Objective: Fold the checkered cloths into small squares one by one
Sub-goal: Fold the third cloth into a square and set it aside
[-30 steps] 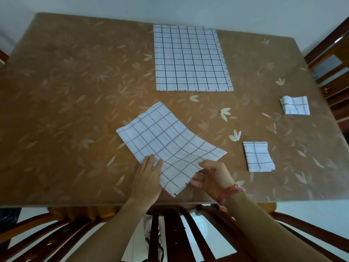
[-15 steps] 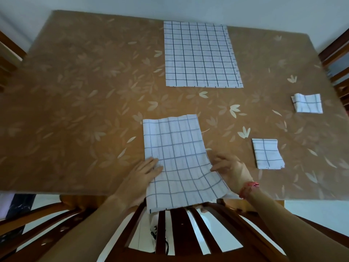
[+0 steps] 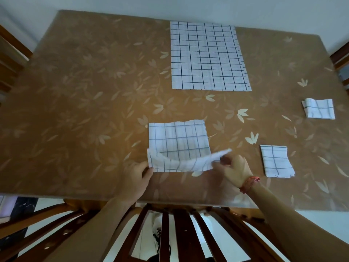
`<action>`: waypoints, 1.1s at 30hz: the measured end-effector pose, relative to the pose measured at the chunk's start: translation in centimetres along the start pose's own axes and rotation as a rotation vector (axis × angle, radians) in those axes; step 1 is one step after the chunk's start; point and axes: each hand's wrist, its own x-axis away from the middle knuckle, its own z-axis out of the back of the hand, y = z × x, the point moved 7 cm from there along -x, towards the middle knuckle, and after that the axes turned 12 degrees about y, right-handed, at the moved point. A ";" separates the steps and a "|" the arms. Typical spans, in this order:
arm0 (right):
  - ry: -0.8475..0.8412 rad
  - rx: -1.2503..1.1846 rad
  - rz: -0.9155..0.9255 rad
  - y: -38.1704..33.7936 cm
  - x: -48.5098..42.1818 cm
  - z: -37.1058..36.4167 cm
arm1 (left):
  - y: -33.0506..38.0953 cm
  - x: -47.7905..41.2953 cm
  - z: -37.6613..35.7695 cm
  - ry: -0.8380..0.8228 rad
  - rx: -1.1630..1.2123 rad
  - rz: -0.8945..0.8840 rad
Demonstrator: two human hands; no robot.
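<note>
The cloth being folded [image 3: 179, 142] lies near the middle of the surface [image 3: 75, 110], close to its near edge and squared up with it, sides running straight from near to far. Its far part rests flat. Its near strip is lifted and turned over toward the far side, so the fold runs left to right, and that is also the longer way of the cloth as it lies.

The left hand [image 3: 135, 176] has a closed grip on the near-left corner, thumb and curled fingers pinching it low, just above the surface. The right hand [image 3: 236, 170], with a red band [image 3: 249, 183] at the wrist, pinches the near-right corner and holds it higher, so the raised edge slopes up from left to right. That corner is blurred, so I cannot tell how much cloth is in the grip.

Well beyond, toward the far edge, an unfolded checkered cloth [image 3: 207, 57] lies flat, its long axis near to far. To the right sit two folded squares, well apart: one [image 3: 275, 161] near the right hand, the other [image 3: 319, 110] farther back. A wooden chair back [image 3: 179, 233] stands at the near edge, below the arms.
</note>
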 end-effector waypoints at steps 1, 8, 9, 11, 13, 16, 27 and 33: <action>0.035 0.005 0.041 0.0 -0.6 -0.3 | 0.0 -0.4 0.1 -0.014 0.025 0.046; 0.106 -0.039 -0.041 0.7 -5.5 -2.7 | -1.2 -1.3 -0.7 -0.020 0.056 0.270; 0.085 -0.018 -0.064 1.1 -5.9 -3.2 | -1.3 -1.4 -0.7 -0.016 0.054 0.285; 0.082 0.032 -0.089 1.9 -6.5 -3.8 | -1.3 -1.7 -1.0 -0.001 0.044 0.290; 0.100 0.043 -0.111 2.1 -6.9 -4.0 | -1.4 -1.8 -1.2 0.010 0.018 0.265; 0.087 0.046 -0.097 1.8 -7.3 -4.3 | -1.3 -2.1 -1.1 0.072 -0.133 0.080; 0.091 0.082 -0.094 1.7 -7.9 -4.7 | -1.1 -3.3 -4.3 -0.180 -0.497 -0.388; 0.291 0.354 0.209 -1.5 -6.5 -3.6 | -1.7 -2.8 -4.9 -0.209 -0.513 -0.379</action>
